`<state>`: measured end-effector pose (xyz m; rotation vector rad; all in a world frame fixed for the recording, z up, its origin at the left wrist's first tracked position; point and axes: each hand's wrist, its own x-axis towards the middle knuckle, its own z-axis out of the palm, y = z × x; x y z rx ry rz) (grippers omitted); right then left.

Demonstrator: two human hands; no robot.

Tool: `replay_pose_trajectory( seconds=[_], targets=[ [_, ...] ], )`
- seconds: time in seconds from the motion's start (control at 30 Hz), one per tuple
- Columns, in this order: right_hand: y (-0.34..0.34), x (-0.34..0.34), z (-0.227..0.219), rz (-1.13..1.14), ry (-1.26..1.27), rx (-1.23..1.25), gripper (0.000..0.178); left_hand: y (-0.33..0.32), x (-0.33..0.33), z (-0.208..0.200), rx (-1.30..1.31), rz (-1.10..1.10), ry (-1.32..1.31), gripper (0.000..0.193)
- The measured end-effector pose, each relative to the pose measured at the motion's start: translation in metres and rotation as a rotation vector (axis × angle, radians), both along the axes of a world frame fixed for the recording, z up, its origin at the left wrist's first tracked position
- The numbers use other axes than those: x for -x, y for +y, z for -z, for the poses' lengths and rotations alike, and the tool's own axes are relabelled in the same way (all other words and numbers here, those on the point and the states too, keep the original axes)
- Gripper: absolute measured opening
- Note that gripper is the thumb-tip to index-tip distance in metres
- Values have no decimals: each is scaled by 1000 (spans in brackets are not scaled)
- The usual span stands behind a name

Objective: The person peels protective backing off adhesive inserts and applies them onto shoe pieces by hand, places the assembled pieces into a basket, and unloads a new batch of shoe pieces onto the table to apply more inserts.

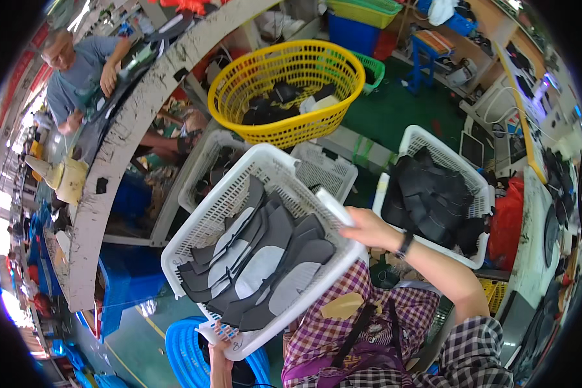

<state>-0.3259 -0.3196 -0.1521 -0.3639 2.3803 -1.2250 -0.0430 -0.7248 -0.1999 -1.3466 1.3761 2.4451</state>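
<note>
Both my hands hold a white plastic basket [174, 239], tilted in front of me. My right hand [370, 227] is closed around its far right rim. At the near end, my left hand [222, 336] grips the rim, its fingers partly hidden by the basket wall. Inside lie several overlapping stacks of flat black cut pieces [265, 242] with light grey rounded patches. Close beyond my right hand stands a second white basket [410, 139], filled with plain black pieces [430, 194].
A yellow oval basket [291, 129] with black scraps stands ahead. Along the left curves a worn white table edge [113, 161], where another person [87, 74] works. A blue bin [132, 278] and a blue round basket [181, 349] sit lower left. A red bag [507, 226] is at right.
</note>
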Motion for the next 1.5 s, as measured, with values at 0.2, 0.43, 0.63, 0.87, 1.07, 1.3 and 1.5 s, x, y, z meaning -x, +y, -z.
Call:
replay_pose_trajectory(
  seconds=[0.2,0.43,0.63,0.87,1.07,1.3,1.5],
  targets=[
    [-64,127,91,-321,-32,-485,42,-7,-23,42,23,-186,-62,82],
    [-82,210,299,-396,-10,-825,24,18,-44,87,-43,-362,-197,73],
    [-125,165,455,-286,-347,-686,59,16,-27,137,-12,-471,-242,73],
    [-150,207,499,-98,-529,-775,59,2,-30,163,72,-581,-255,72],
    [-147,259,413,-777,-313,-719,33,11,-18,190,-43,-558,-210,71],
    [-55,286,155,-601,-915,-66,30,-8,39,224,-227,-353,-98,70],
    [105,342,-34,48,-321,-133,16,3,134,264,-350,-189,9,69]
  ],
)
